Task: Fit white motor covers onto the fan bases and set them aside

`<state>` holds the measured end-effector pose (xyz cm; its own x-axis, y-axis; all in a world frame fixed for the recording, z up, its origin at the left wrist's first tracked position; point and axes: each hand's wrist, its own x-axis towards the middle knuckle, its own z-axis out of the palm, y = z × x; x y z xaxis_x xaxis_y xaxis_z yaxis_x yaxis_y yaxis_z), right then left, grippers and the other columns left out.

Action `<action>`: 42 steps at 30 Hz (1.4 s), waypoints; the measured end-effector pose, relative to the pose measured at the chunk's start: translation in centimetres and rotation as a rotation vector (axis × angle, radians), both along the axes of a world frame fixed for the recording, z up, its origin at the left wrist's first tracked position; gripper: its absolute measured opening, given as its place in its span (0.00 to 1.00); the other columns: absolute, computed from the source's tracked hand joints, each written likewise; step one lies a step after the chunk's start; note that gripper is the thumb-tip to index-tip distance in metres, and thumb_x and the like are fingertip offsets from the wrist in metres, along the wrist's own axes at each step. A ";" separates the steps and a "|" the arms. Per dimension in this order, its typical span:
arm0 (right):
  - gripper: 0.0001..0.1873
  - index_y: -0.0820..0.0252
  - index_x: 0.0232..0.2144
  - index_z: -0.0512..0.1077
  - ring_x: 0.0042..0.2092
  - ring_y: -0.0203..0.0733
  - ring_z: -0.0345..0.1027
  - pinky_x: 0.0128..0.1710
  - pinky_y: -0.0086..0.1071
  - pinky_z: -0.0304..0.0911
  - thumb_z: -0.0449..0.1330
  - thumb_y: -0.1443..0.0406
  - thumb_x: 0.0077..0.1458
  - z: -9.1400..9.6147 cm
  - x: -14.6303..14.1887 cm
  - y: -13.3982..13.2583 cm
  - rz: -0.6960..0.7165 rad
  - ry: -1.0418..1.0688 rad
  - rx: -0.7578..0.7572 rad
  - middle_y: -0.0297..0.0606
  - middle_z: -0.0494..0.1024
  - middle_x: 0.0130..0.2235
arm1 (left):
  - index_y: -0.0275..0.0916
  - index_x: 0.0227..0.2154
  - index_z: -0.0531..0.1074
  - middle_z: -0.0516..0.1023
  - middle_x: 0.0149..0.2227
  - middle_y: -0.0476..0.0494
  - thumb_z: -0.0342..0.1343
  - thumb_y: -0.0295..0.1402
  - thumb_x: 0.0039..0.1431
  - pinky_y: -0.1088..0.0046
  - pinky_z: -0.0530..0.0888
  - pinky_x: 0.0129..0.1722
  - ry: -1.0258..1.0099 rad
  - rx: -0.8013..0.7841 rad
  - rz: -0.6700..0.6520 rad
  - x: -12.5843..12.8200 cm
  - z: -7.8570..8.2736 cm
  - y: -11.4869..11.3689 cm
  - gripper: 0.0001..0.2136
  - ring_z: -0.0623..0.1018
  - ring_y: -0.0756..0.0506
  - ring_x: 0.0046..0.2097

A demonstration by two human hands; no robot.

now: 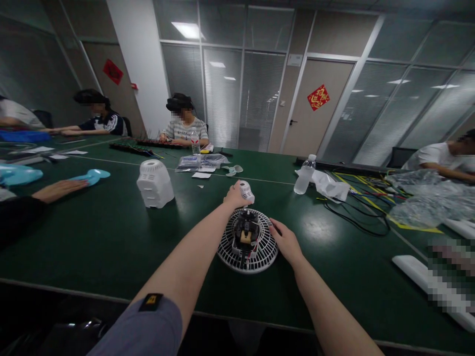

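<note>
A round white fan grille [226, 249] lies on the green table in front of me, its motor assembly [245, 232] uncovered and facing up, with thin red and white wires beside it. My left hand [235, 197] is closed around a small white vented cover [246, 191] just beyond the grille's far edge. At the grille's right rim is my right hand [287, 241], fingers curled on a slim dark object [275, 228] whose kind I cannot make out. A larger white vented housing [154, 184] stands upright to the left.
Across the green table [111, 222] are a clear bottle [305, 175], plastic bags [202, 161], a small fan blade [233, 170] and black cables [356, 217]. A co-worker's hand [63, 190] touches a light-blue part [91, 177] at left. Other people sit around the table.
</note>
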<state>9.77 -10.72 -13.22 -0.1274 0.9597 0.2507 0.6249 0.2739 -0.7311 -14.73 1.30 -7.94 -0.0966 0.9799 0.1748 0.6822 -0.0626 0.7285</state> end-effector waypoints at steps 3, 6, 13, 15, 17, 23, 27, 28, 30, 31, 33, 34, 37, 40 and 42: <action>0.26 0.47 0.59 0.70 0.61 0.49 0.68 0.63 0.48 0.59 0.53 0.48 0.63 0.0 0.0 -0.1 -0.002 -0.012 0.014 0.36 0.75 0.59 | 0.45 0.64 0.52 0.61 0.63 0.29 0.74 0.38 0.35 0.56 0.66 0.61 -0.068 0.052 0.033 -0.4 0.0 0.0 0.52 0.69 0.31 0.62; 0.26 0.47 0.59 0.70 0.61 0.49 0.68 0.63 0.49 0.59 0.53 0.48 0.63 0.0 0.0 0.0 0.004 -0.019 0.021 0.36 0.75 0.59 | 0.46 0.66 0.47 0.56 0.66 0.31 0.72 0.37 0.42 0.57 0.63 0.64 -0.126 0.174 0.100 -1.3 0.8 -0.9 0.50 0.64 0.34 0.66; 0.25 0.49 0.58 0.70 0.59 0.51 0.69 0.61 0.50 0.62 0.53 0.50 0.64 0.3 -0.2 -0.1 -0.006 -0.033 0.003 0.38 0.75 0.58 | 0.51 0.66 0.35 0.57 0.66 0.33 0.71 0.36 0.45 0.53 0.71 0.59 -0.746 0.391 -0.270 -3.5 3.6 -7.9 0.55 0.71 0.36 0.61; 0.25 0.50 0.58 0.70 0.57 0.52 0.71 0.59 0.50 0.63 0.53 0.51 0.63 0.5 -0.3 -0.2 -0.019 -0.042 0.023 0.40 0.76 0.57 | 0.52 0.66 0.38 0.58 0.66 0.34 0.72 0.38 0.43 0.50 0.70 0.60 -0.757 0.376 -0.402 -3.7 3.6 -11.0 0.55 0.70 0.34 0.62; 0.24 0.53 0.57 0.70 0.55 0.52 0.72 0.56 0.50 0.66 0.54 0.51 0.63 0.7 -0.5 -0.5 -0.045 -0.050 0.084 0.43 0.77 0.55 | 0.51 0.66 0.42 0.56 0.68 0.35 0.73 0.40 0.41 0.49 0.67 0.62 -0.710 0.396 -0.487 -3.7 3.1 -13.7 0.54 0.65 0.32 0.65; 0.16 0.56 0.46 0.73 0.52 0.52 0.72 0.52 0.48 0.67 0.53 0.55 0.64 2.1 -1.3 -1.9 0.008 -0.118 0.269 0.44 0.78 0.49 | 0.52 0.69 0.40 0.51 0.70 0.36 0.71 0.44 0.44 0.43 0.60 0.66 -0.641 0.389 -0.523 -3.6 0.8 -17.3 0.55 0.58 0.29 0.69; 0.17 0.56 0.46 0.73 0.52 0.53 0.71 0.52 0.49 0.65 0.51 0.55 0.66 2.6 -1.7 -2.6 0.068 -0.108 0.306 0.45 0.78 0.49 | 0.54 0.70 0.40 0.53 0.70 0.37 0.73 0.39 0.43 0.41 0.59 0.66 -0.541 0.288 -0.603 -3.8 0.3 -17.7 0.57 0.60 0.29 0.68; 0.17 0.56 0.47 0.73 0.52 0.53 0.71 0.53 0.49 0.65 0.50 0.55 0.66 2.6 -1.7 -2.7 0.093 -0.098 0.315 0.45 0.78 0.49 | 0.54 0.70 0.40 0.52 0.70 0.37 0.73 0.38 0.43 0.41 0.60 0.66 -0.513 0.275 -0.616 -3.8 0.2 -17.8 0.57 0.60 0.29 0.68; 0.19 0.56 0.49 0.72 0.54 0.53 0.70 0.55 0.49 0.64 0.51 0.53 0.65 2.6 -1.7 -2.9 0.159 -0.084 0.330 0.46 0.77 0.51 | 0.54 0.70 0.40 0.51 0.71 0.37 0.73 0.38 0.43 0.43 0.60 0.66 -0.461 0.266 -0.628 -3.8 0.2 -18.0 0.57 0.58 0.29 0.69; 0.20 0.56 0.51 0.71 0.55 0.54 0.69 0.56 0.50 0.63 0.52 0.52 0.64 2.5 -1.6 -3.0 0.198 -0.087 0.337 0.46 0.76 0.52 | 0.54 0.69 0.41 0.50 0.71 0.38 0.73 0.37 0.42 0.43 0.61 0.66 -0.437 0.267 -0.631 -3.7 0.2 -18.0 0.57 0.57 0.30 0.69; 0.26 0.56 0.55 0.69 0.59 0.56 0.66 0.59 0.51 0.60 0.54 0.49 0.62 2.6 -1.5 -3.2 0.270 -0.122 0.342 0.48 0.74 0.56 | 0.55 0.69 0.41 0.47 0.72 0.38 0.73 0.38 0.42 0.44 0.61 0.65 -0.398 0.273 -0.635 -3.8 0.1 -17.9 0.57 0.55 0.30 0.70; 0.29 0.57 0.58 0.67 0.61 0.57 0.63 0.60 0.52 0.58 0.55 0.48 0.61 2.7 -1.5 -3.4 0.297 -0.155 0.336 0.49 0.72 0.59 | 0.55 0.69 0.41 0.46 0.72 0.39 0.73 0.38 0.42 0.45 0.62 0.65 -0.384 0.273 -0.632 -3.8 0.1 -17.9 0.57 0.54 0.30 0.70; 0.43 0.58 0.65 0.60 0.66 0.61 0.55 0.63 0.55 0.51 0.59 0.42 0.55 3.1 -1.5 -3.8 0.353 -0.271 0.279 0.52 0.64 0.66 | 0.56 0.70 0.39 0.44 0.73 0.40 0.72 0.38 0.43 0.45 0.62 0.66 -0.367 0.242 -0.613 -4.0 -0.1 -17.5 0.57 0.52 0.31 0.71; 0.57 0.58 0.69 0.52 0.68 0.63 0.50 0.66 0.56 0.46 0.64 0.39 0.46 3.5 -1.8 -4.1 0.389 -0.350 0.239 0.53 0.59 0.68 | 0.55 0.70 0.37 0.46 0.72 0.38 0.72 0.38 0.43 0.44 0.62 0.65 -0.400 0.212 -0.597 -4.1 -0.2 -17.1 0.58 0.54 0.30 0.71; 0.60 0.56 0.70 0.49 0.69 0.62 0.50 0.66 0.57 0.44 0.66 0.39 0.44 3.6 -2.1 -4.1 0.384 -0.379 0.229 0.52 0.58 0.69 | 0.54 0.70 0.37 0.47 0.72 0.37 0.72 0.37 0.44 0.43 0.61 0.65 -0.424 0.199 -0.597 -4.1 -0.2 -16.8 0.58 0.55 0.30 0.70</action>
